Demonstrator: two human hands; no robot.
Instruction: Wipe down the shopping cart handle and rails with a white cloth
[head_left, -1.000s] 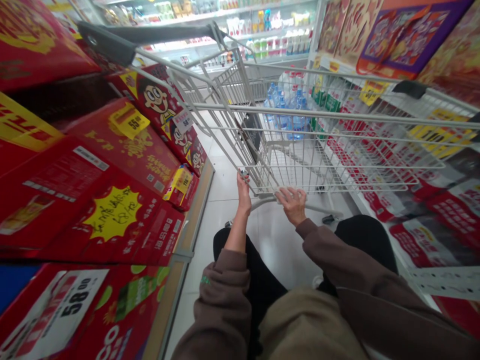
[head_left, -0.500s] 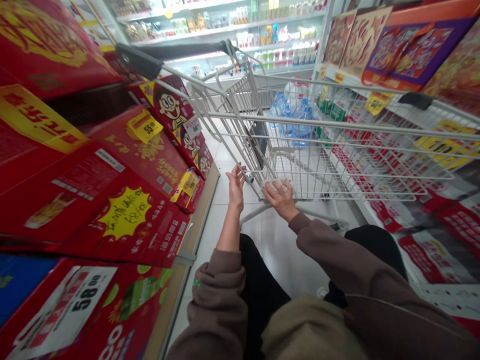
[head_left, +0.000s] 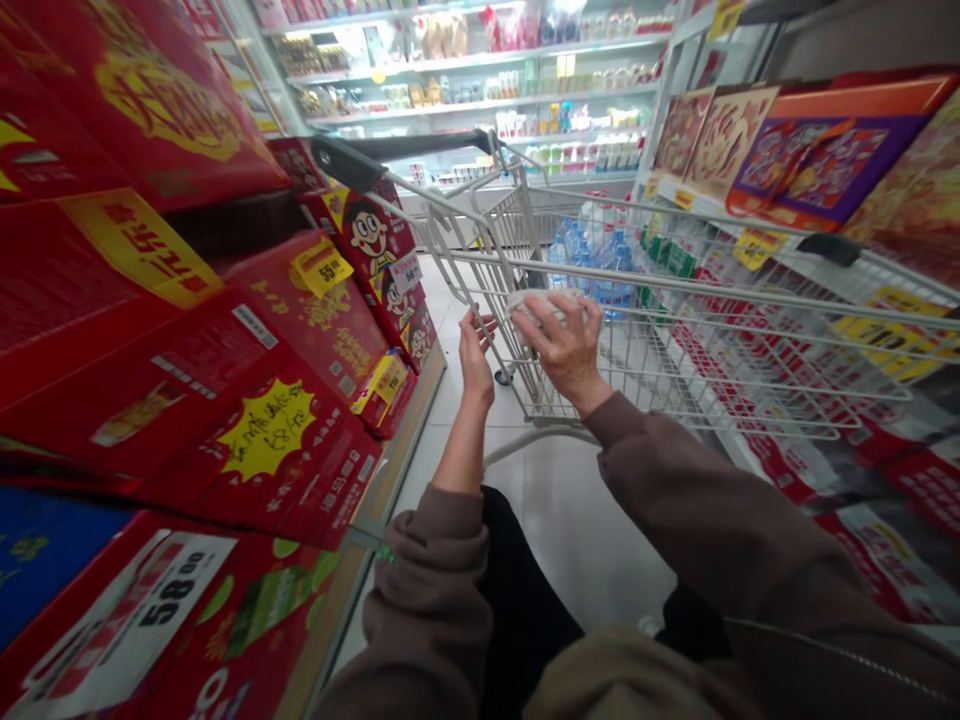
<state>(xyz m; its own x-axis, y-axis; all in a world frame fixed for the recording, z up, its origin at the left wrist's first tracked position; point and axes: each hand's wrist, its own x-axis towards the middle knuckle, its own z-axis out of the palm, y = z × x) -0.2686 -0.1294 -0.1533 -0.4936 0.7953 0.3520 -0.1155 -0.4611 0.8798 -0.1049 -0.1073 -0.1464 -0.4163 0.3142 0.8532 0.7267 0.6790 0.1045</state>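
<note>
"What's in our right hand (head_left: 566,345)?"

"A pale soft packet (head_left: 544,305), mid-frame above the cart (head_left: 675,280), held under curled fingers. It looks light and squashable; we'd grip its middle gently."

"And our left hand (head_left: 474,365)?"

"Open, holding nothing."

Right hand (head_left: 562,345): you've got a crumpled white packet (head_left: 544,305) pinched against the rail, lol
Left hand (head_left: 474,360): open, just beside your wire shopping cart (head_left: 675,290)
Your left: stacked red boxes (head_left: 172,330)
</note>
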